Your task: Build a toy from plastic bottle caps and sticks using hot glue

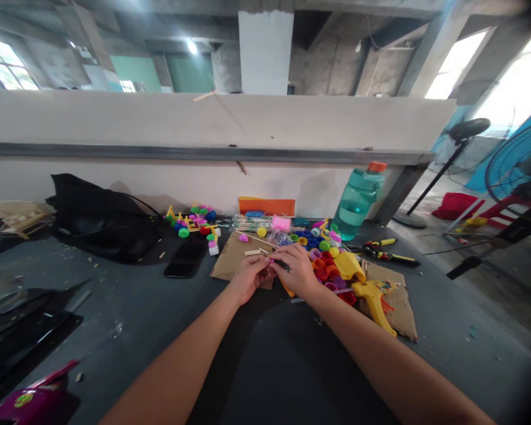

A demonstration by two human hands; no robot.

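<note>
My left hand point(249, 278) and my right hand point(297, 271) meet at the middle of the dark table, fingertips pinched together on a small pink piece point(272, 261). Its shape is mostly hidden by the fingers. Behind my left hand lies a cardboard sheet point(225, 260) with short wooden sticks point(252, 253) and a pink bit point(243, 238) on it. Beside my right hand is a pile of coloured bottle caps point(321, 264). A yellow glue gun point(374, 298) rests right of the caps, on another piece of cardboard point(405, 307).
A phone point(186, 260) and black bag point(101, 218) lie left, near colourful assembled pieces point(194, 221). A teal bottle point(356, 200) stands at the back right, behind yellow-black pliers point(392, 257). A purple object point(35, 401) sits front left. Fans point(524, 171) stand beyond the table.
</note>
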